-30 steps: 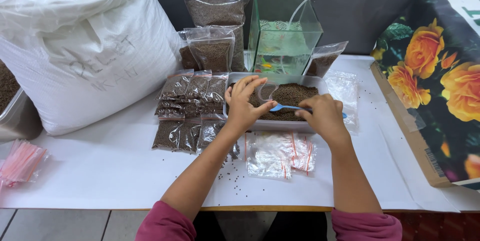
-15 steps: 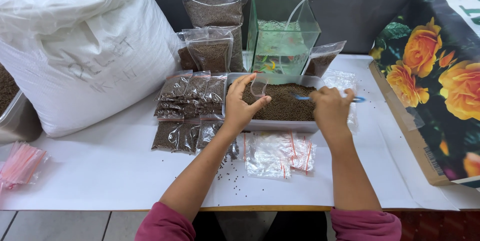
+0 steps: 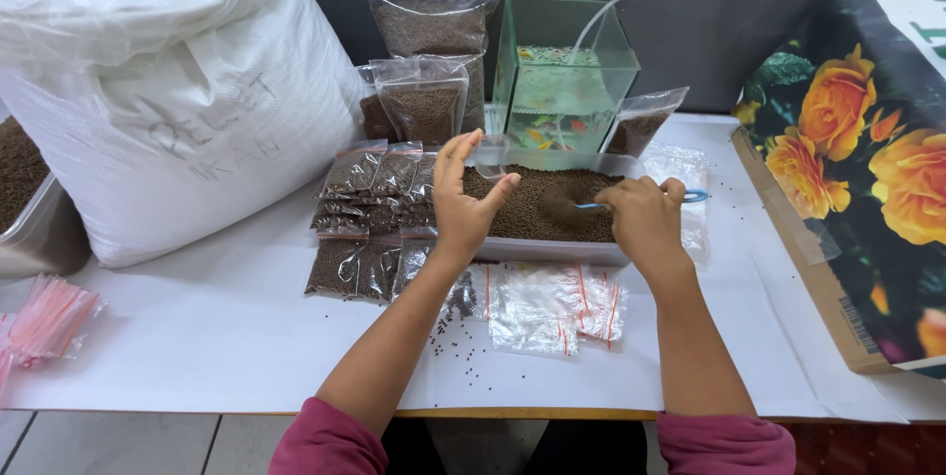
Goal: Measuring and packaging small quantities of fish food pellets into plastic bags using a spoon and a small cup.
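Since half a second ago the right hand (image 3: 641, 224) has dipped its gripped blue plastic spoon (image 3: 680, 198) into the clear tray of brown pellets (image 3: 552, 250); the left hand (image 3: 463, 199) pinches a small clear bag (image 3: 490, 153) above the tray's left end.

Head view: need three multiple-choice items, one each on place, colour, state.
1. Where is the glass tank?
A. behind the pellet tray
B. on the floor
C. inside the white sack

2. What colour is the scoop handle?
A. red
B. blue
C. black

3. What is the left hand doing?
A. lying flat on the table
B. gripping the sack
C. raised over the tray, holding a small clear bag

Answers: 1 A, the tank stands past the tray's far edge; 2 B, blue shows beside the right hand; 3 C, fingers pinch the bag above the pellets.
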